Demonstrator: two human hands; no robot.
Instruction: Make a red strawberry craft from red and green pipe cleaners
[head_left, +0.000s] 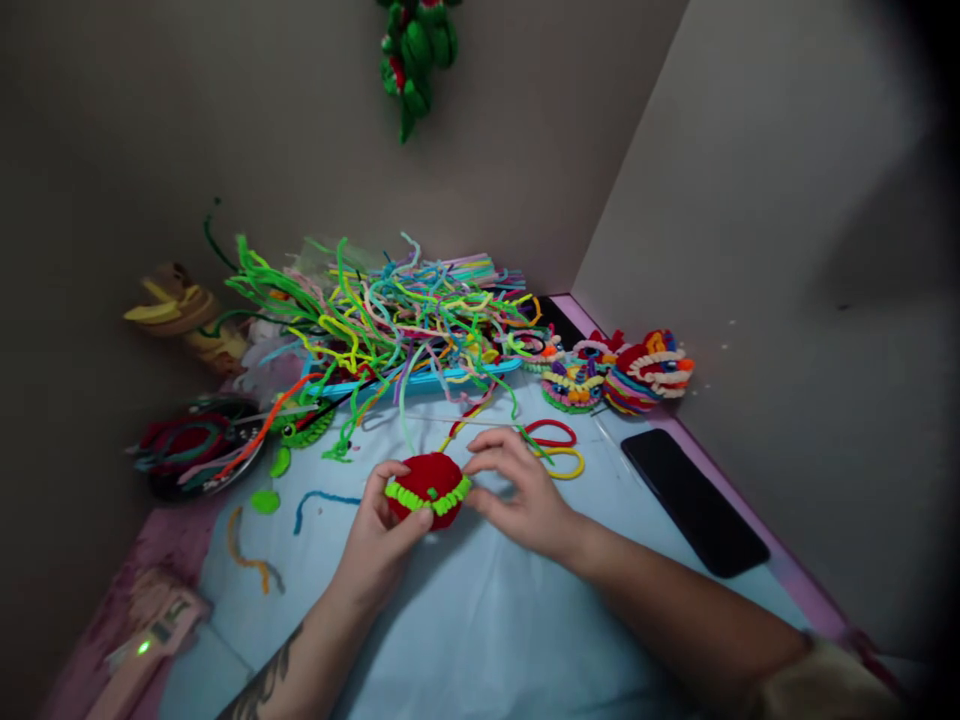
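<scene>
My left hand (382,530) grips a round red fuzzy pipe-cleaner craft piece (433,470) by its left side, thumb in front and fingers behind. A bright green twisted trim (409,497) runs in a shallow V across its front, with a small green bit at the middle. At the right end of that trim, my right hand (517,490) pinches the edge between thumb and fingertips, other fingers bent above. The piece is held just over the light blue table cover (480,620). Its back side is hidden.
A blue tray (450,377) heaped with colourful pipe cleaners stands behind. Scissors with red and yellow handles (566,463) lie right of my hands, near a black phone (694,500). Finished fuzzy pieces (645,375) sit at right; a pink glue gun (157,640) lies front left.
</scene>
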